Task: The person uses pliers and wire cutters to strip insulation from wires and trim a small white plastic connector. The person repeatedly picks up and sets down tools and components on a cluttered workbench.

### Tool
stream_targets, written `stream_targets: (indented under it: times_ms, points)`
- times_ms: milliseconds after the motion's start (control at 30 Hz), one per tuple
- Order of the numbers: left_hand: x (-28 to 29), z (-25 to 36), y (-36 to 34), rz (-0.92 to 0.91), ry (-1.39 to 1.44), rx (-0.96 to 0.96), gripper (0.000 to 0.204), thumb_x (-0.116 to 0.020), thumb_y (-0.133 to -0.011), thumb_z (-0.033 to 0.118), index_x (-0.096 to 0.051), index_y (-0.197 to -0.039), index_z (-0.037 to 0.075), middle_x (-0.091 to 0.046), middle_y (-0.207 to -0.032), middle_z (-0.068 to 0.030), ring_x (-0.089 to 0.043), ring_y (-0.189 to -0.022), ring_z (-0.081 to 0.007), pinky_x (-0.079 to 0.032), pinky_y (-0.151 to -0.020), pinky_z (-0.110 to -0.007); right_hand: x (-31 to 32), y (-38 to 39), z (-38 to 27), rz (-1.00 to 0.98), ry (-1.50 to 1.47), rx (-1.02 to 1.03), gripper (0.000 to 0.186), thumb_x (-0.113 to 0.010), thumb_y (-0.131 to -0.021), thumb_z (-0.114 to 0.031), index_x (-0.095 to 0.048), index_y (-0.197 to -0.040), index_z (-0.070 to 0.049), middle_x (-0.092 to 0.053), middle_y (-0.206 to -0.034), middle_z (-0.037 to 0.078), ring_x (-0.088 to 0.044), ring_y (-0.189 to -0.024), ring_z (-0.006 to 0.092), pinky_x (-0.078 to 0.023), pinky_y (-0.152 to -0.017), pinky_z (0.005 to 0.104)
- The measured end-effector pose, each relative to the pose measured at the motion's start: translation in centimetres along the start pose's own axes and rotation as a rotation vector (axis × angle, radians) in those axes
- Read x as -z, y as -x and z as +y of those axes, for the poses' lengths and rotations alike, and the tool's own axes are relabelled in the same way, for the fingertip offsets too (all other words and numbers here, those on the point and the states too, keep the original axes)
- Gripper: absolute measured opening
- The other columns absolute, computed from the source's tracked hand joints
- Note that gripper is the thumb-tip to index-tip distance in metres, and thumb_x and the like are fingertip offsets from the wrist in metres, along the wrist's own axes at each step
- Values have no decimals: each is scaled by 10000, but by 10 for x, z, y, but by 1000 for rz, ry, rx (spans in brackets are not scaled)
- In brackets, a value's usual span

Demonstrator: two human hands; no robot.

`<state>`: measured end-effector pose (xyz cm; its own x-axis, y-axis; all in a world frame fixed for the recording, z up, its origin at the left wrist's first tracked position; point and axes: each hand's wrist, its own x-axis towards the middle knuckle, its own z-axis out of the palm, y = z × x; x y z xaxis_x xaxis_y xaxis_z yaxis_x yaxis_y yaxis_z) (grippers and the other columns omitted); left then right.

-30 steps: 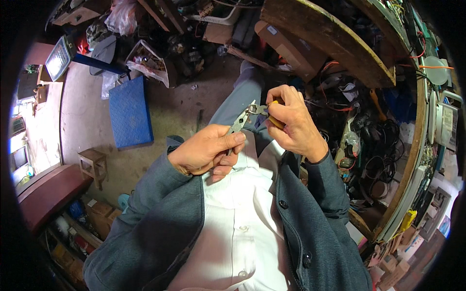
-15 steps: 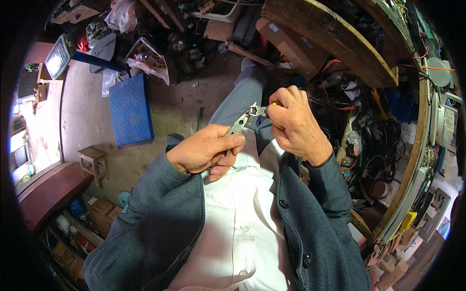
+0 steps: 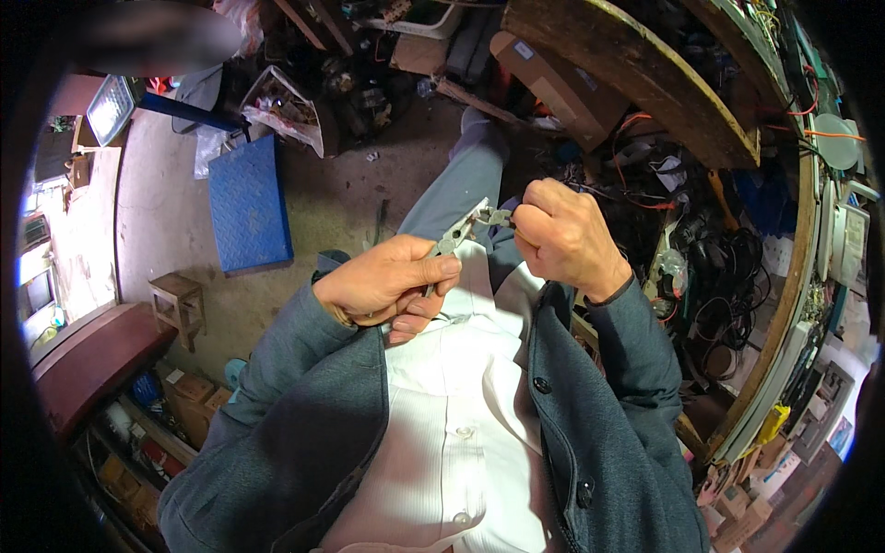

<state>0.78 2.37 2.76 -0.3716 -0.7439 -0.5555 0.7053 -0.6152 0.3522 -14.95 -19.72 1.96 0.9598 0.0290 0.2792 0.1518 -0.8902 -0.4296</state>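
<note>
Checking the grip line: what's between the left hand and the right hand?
Head view: the pliers span it, handles in the left hand, tip at a small metal part in the right hand.

You have two hands (image 3: 392, 281) up, one pair of pliers (image 3: 461, 235), one blue mat (image 3: 249, 203), one small wooden stool (image 3: 178, 304) and one cardboard box (image 3: 558, 83).

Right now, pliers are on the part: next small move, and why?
Probably a gentle squeeze and twist. The left hand holds the grey metal pliers by the handles, their tip meets a small metal piece pinched in the right hand, so both ends look braced.
</note>
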Motion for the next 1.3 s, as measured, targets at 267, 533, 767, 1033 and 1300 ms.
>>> stream_targets:
  times_ms: [267,533,767,1033,1300]
  points:
    - [1,-1,4,-16,76,-45,328,-517,-1081,329,-495,-897,58,-443,-597,-1,-450,-435,-121,-392,-372,-277,-1,-3,-4,35,-242,-122,213,-705,-697,-33,-492,-704,-36,-496,-777,100,-522,-683,268,-435,-560,379]
    - [8,-1,0,-60,109,-59,363,-439,-1100,364,-469,-889,70,-384,-568,13,-415,-393,-101,-408,-330,-293,-5,1,-6,31,-433,-295,206,-705,-716,-86,-520,-753,-6,-531,-891,125,-490,-807,284,-393,-710,382]
    - [16,1,-2,-156,250,-37,376,-431,-1102,374,-476,-900,60,-418,-574,-6,-459,-387,-113,-423,-336,-280,4,-6,-9,11,-313,-222,154,-695,-692,-73,-573,-769,-19,-560,-932,121,-500,-836,282,-378,-737,394]
    - [12,0,-1,-107,175,-51,364,-405,-1111,334,-461,-877,61,-398,-535,-11,-396,-361,-111,-370,-303,-291,17,-13,-11,-88,-28,-137,123,-674,-667,-34,-587,-754,-39,-549,-880,97,-494,-816,275,-388,-719,385]
    - [2,-13,-22,638,-1049,-591,246,-560,-1041,217,-526,-957,-12,-568,-629,-166,-592,-532,-316,-457,-525,-441,10,-4,-7,-44,-243,-301,91,-651,-729,-61,-586,-769,-11,-524,-846,126,-497,-801,300,-396,-716,409]
